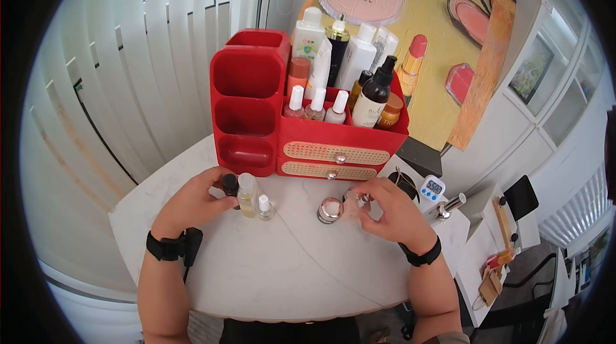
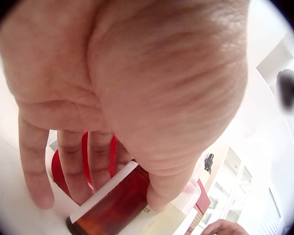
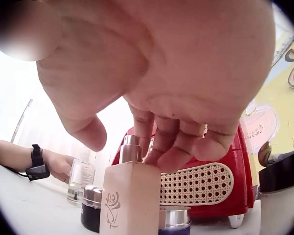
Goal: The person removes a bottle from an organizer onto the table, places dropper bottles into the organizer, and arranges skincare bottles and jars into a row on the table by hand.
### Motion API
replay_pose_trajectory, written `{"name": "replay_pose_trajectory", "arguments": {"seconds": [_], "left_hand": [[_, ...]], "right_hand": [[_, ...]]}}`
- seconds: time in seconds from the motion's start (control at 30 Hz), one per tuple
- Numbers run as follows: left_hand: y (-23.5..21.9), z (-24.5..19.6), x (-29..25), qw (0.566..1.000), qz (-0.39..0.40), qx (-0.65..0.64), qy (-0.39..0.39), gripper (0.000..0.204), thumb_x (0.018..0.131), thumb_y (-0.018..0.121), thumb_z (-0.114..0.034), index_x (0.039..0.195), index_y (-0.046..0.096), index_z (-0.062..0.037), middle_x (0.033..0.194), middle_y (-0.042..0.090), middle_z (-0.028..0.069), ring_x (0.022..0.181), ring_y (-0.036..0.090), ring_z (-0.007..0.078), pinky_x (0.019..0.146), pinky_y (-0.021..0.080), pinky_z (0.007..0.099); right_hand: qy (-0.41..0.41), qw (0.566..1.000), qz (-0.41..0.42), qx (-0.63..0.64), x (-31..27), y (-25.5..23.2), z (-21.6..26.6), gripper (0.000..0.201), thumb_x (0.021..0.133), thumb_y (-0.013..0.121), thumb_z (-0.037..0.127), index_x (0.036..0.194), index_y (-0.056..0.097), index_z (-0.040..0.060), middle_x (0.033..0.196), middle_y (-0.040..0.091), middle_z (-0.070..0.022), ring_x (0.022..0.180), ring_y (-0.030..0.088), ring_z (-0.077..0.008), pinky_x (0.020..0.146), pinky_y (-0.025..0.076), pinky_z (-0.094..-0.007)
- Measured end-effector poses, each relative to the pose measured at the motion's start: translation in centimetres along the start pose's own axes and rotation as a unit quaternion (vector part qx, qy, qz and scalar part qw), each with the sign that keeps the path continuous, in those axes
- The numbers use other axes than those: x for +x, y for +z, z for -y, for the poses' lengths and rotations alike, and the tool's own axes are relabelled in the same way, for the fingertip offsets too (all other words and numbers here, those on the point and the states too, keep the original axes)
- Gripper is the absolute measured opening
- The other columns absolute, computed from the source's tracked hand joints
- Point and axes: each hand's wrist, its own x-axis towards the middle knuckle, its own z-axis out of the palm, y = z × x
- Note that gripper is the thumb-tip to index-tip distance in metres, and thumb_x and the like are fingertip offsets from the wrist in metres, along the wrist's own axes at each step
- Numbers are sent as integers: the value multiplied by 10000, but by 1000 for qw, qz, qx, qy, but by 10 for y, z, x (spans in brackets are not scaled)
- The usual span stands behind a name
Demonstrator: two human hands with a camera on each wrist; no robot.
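**Two hands among bottles on a white table**

Nearest the person, the white table (image 1: 269,267) carries both forearms, each with a black wristband. The left hand (image 1: 192,203) lies at the left of a small group of bottles. Its fingers and thumb curl round a brown bottle (image 1: 230,185) with a dark cap; the left wrist view shows the thumb and fingers pressed on its amber glass and white label (image 2: 112,203). Just beside it to the right stand a clear bottle of yellowish liquid (image 1: 247,195) with a white cap and a small white-capped bottle (image 1: 264,208).

The right hand (image 1: 391,210) is across the table, near a round silver-lidded jar (image 1: 330,210). Its fingers are bent over the metal top of a pale pump bottle (image 3: 131,196) marked with a rose. From the right wrist view the fingertips (image 3: 159,147) sit close behind the pump (image 3: 130,148), but whether they pinch it cannot be told. A dark jar (image 3: 91,208) stands beside that bottle.

Farther back stands a red organizer (image 1: 308,142) with two woven-front drawers, open bins on its left and many bottles in its top. To its right lie a small digital timer (image 1: 433,189) and a silver tube (image 1: 449,205). A painted poster of cosmetics (image 1: 417,36) covers the wall behind.
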Motion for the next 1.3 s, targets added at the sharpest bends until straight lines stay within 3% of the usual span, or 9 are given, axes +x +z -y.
{"name": "replay_pose_trajectory", "arguments": {"seconds": [0.43, 1.17, 1.3], "left_hand": [[0, 3, 2, 1000, -1, 31, 3, 434, 908, 774, -131, 1294, 631, 8, 1119, 673, 73, 1014, 640, 164, 849, 574, 314], [0, 6, 2, 1000, 9, 0, 27, 431, 902, 801, -111, 1285, 633, -5, 1134, 680, 59, 1072, 625, 169, 853, 551, 324], [-2, -4, 1, 1000, 16, 11, -6, 465, 906, 784, -73, 1333, 613, 5, 1161, 649, 63, 1092, 611, 154, 889, 567, 309]], "right_hand": [[61, 996, 60, 17, -6, 12, -13, 373, 856, 723, 59, 1213, 618, 45, 1075, 648, -134, 894, 697, -296, 775, 569, -385], [45, 996, 71, 33, 2, 27, 7, 379, 945, 729, 89, 1299, 600, 45, 1168, 642, -124, 931, 683, -292, 811, 559, -382], [49, 995, 78, 31, 4, 31, 9, 397, 954, 719, 82, 1328, 590, 40, 1219, 634, -143, 950, 678, -304, 830, 559, -385]]}}
